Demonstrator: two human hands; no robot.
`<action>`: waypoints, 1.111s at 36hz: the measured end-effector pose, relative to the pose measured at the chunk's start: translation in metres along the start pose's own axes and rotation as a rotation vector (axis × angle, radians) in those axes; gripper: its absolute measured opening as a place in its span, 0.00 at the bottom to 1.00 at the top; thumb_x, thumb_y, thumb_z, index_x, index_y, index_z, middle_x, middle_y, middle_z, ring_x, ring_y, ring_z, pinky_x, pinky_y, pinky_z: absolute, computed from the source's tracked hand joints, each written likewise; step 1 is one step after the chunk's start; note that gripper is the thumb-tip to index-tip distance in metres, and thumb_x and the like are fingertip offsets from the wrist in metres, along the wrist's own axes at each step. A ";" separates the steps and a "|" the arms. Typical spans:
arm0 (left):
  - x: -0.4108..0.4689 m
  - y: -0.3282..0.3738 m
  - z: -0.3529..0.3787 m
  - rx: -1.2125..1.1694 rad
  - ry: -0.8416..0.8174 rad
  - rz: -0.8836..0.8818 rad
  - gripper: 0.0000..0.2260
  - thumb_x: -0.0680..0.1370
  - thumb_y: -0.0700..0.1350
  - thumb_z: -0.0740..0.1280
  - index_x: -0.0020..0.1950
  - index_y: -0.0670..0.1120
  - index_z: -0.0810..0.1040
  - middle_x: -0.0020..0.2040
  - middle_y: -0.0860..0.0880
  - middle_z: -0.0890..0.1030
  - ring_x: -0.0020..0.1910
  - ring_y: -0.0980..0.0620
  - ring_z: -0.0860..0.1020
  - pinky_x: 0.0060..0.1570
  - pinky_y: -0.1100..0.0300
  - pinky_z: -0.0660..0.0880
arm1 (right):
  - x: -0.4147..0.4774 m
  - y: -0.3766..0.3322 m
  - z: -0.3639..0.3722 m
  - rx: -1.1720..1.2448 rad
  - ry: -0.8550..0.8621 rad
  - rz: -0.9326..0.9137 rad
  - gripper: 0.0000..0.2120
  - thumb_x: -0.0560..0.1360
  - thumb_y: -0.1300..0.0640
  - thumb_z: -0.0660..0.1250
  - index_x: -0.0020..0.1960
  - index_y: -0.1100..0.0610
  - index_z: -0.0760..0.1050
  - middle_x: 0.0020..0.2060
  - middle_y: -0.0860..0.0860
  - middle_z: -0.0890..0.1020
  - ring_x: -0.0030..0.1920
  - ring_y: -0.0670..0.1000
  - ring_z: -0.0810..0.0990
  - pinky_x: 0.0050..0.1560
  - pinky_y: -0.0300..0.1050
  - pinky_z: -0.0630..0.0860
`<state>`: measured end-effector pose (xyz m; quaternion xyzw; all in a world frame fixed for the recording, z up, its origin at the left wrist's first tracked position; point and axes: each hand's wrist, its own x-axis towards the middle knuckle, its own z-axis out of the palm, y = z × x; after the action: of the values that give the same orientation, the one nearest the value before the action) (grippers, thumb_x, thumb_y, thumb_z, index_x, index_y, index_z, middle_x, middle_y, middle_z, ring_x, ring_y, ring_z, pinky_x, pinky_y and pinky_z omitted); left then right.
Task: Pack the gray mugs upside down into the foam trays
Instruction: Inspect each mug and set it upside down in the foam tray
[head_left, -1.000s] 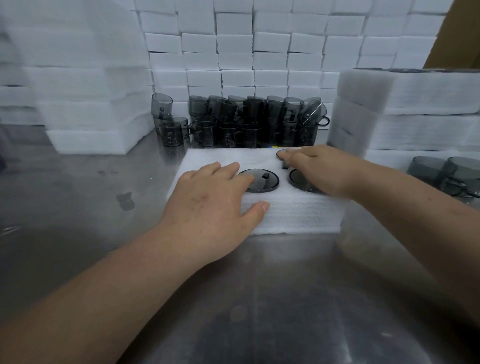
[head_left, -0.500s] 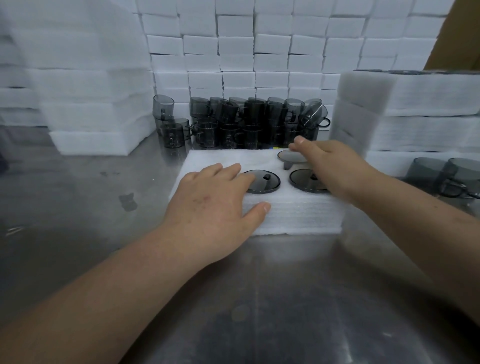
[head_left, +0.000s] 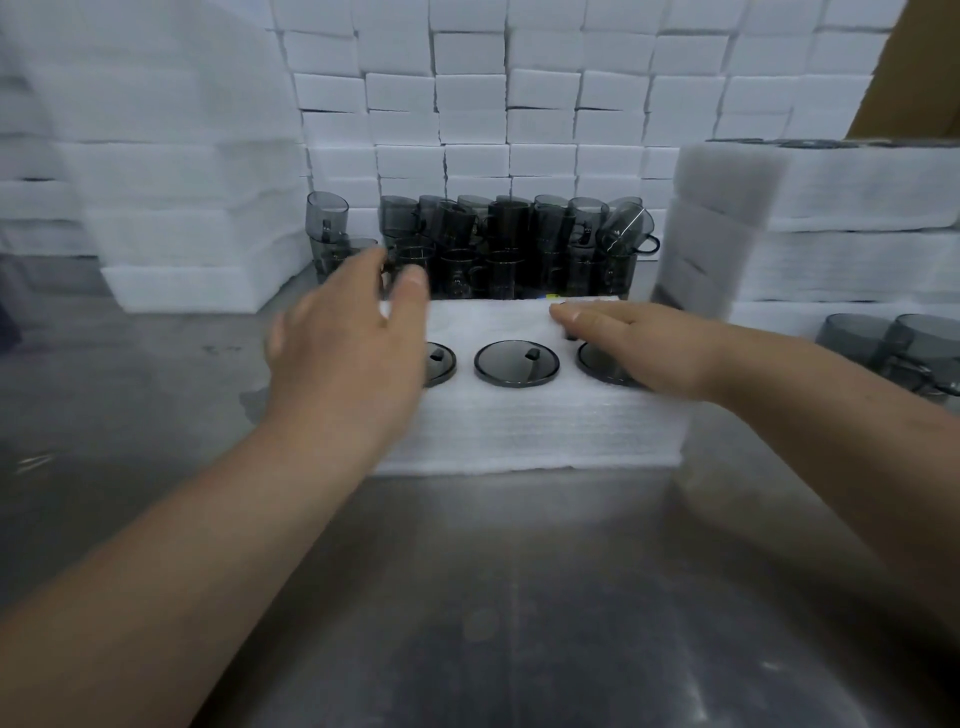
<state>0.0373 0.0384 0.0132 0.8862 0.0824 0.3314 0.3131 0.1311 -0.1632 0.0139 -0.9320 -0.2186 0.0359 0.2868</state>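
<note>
**Left hand off the tray, heading for the next mug**

- Your left hand (head_left: 343, 353) was lying flat on the foam tray (head_left: 519, 431) a second ago. Now it is lifted and reaching back toward the loose gray mugs (head_left: 509, 244) stacked at the rear of the bench (head_left: 519, 597). Grip wide, fingers spread, holding nothing; the fingertips are near the closest mugs, and I cannot tell if they touch.
- With that hand gone, the front row of the tray shows. The left mug (head_left: 442, 364) is half hidden behind your hand, the middle mug (head_left: 517, 362) is in full view, and the right mug (head_left: 597, 364) is partly under your right wrist. All three sit base-up, sunk in their slots.
- Your right hand (head_left: 639, 343) had a mug base between its fingertips half a second ago at the back right of the tray. Now the fingers lie straight and low over that spot; grip flat, nothing pinched. A small dark piece shows under the fingertips, but what it is I cannot tell.
- Reading: the back-right mug looks freshly seated or is being pressed home. The tray no longer needs steadying, so you are fetching the next mug. The rest of the back row looks bare, so this tray is roughly half packed.
- Also present: stacked trays (head_left: 857, 192) to your right, with more mugs (head_left: 883, 343) beside them, and a wall of foam blocks (head_left: 467, 104) behind.
- Watch: the stock is stacked two high and one top mug is tilted. Take one from the near edge.
</note>
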 end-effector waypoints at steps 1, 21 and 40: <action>0.006 -0.003 0.000 -0.088 -0.014 -0.099 0.23 0.76 0.59 0.50 0.63 0.51 0.73 0.62 0.49 0.76 0.60 0.47 0.71 0.61 0.53 0.64 | 0.000 0.001 0.000 0.009 0.007 0.007 0.27 0.75 0.33 0.50 0.70 0.41 0.64 0.69 0.39 0.67 0.70 0.43 0.62 0.70 0.41 0.54; 0.025 -0.027 0.012 -0.988 -0.325 -0.680 0.13 0.75 0.30 0.56 0.40 0.41 0.77 0.38 0.42 0.82 0.30 0.49 0.81 0.28 0.56 0.79 | -0.027 -0.047 -0.006 -0.205 0.392 -0.046 0.19 0.77 0.42 0.54 0.57 0.51 0.77 0.43 0.47 0.82 0.44 0.50 0.78 0.46 0.42 0.71; 0.027 -0.015 0.018 -0.478 -0.111 -0.214 0.04 0.73 0.43 0.63 0.43 0.52 0.74 0.39 0.51 0.70 0.40 0.55 0.68 0.39 0.59 0.64 | -0.047 -0.064 0.071 -0.555 0.387 -0.343 0.23 0.71 0.47 0.62 0.61 0.59 0.76 0.57 0.56 0.80 0.59 0.57 0.78 0.56 0.51 0.73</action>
<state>0.0705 0.0508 0.0086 0.7901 0.0778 0.2572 0.5510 0.0505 -0.0992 -0.0124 -0.9136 -0.3148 -0.2499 0.0613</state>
